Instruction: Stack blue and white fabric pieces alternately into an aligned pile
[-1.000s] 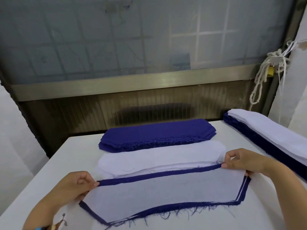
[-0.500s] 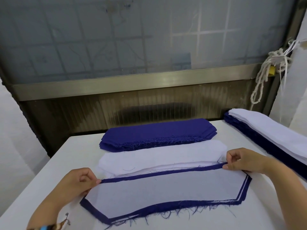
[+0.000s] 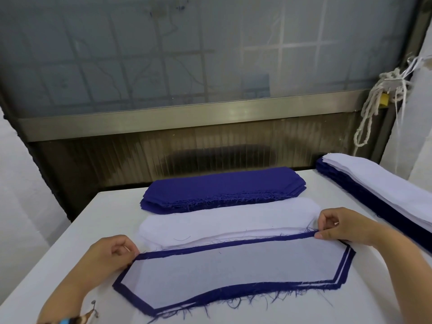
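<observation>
Both left hand (image 3: 109, 253) and right hand (image 3: 343, 226) pinch far corners of near pile (image 3: 233, 274); long axis runs left-right

Soft, even daylight comes through the large frosted grey window pane (image 3: 163, 54) in the upper half of the frame. The flat white table top (image 3: 112, 213) in the lower half is bright but not overexposed, and shadows on it are weak, with soft edges. The brushed metal window rail (image 3: 163, 122) carries a pale glare right of centre. This rail bows and the side edges lean, a wide-angle distortion. Frayed threads of the blue-bordered white fabric piece (image 3: 233, 270) are sharp; the corners look softer.
</observation>
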The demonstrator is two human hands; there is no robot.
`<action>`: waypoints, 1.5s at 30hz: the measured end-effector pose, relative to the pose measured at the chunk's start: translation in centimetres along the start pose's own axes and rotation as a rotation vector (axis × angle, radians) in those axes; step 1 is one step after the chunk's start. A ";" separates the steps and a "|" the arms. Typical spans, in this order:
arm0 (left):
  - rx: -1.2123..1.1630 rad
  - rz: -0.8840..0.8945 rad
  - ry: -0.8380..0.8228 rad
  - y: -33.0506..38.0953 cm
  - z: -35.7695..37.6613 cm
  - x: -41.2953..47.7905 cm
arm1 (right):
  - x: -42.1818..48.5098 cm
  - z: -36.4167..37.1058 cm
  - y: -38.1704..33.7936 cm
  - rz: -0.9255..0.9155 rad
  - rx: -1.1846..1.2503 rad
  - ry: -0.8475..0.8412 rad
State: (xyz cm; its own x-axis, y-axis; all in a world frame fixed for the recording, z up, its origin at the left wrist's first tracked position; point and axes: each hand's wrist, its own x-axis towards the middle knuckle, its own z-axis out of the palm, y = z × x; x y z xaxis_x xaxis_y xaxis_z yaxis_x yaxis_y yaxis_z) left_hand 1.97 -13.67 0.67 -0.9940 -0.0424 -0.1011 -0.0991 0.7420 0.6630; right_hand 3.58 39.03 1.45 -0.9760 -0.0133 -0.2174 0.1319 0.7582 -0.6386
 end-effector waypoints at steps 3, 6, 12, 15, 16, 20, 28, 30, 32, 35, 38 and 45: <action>-0.011 0.107 0.160 0.0 0.0 0.2 | 0.2 0.1 -0.2 -0.054 0.034 0.088; -0.106 0.224 0.220 1.3 0.4 -0.3 | 0.3 0.6 -1.2 -0.137 0.117 0.172; -0.115 0.275 0.012 4.1 2.5 -0.9 | -0.2 2.2 -4.0 -0.182 0.208 -0.043; -0.036 0.291 -0.080 4.2 3.2 -0.7 | -0.1 2.9 -4.2 -0.173 0.211 -0.108; -0.015 0.286 -0.109 4.0 3.4 -0.6 | -0.1 3.1 -4.2 -0.163 0.199 -0.122; 0.019 0.285 -0.151 3.4 3.8 0.0 | 0.3 3.4 -3.9 -0.128 0.157 -0.119; -0.004 0.465 0.209 3.6 4.7 0.5 | 1.0 4.7 -4.8 -0.315 0.190 0.297; 0.005 0.486 0.355 3.9 5.0 0.6 | 1.6 5.4 -5.2 -0.356 0.120 0.488; 0.074 0.460 0.415 3.9 5.2 0.9 | 2.3 5.8 -5.3 -0.364 0.005 0.559; 0.200 0.361 0.388 3.8 5.3 1.4 | 3.1 6.1 -4.9 -0.349 -0.158 0.540; 0.286 0.327 0.297 3.3 5.6 1.8 | 3.7 6.3 -4.6 -0.347 -0.235 0.473; 0.277 0.314 0.309 3.2 5.8 2.1 | 3.9 6.1 -5.0 -0.314 -0.154 0.407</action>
State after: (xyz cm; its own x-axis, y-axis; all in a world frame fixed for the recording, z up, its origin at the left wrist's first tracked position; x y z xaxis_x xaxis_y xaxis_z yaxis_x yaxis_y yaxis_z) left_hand -0.20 -7.53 -1.72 -0.9453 0.0458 0.3229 0.1806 0.8981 0.4011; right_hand 0.14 31.26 -0.74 -0.9567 -0.0237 0.2900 -0.1739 0.8455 -0.5048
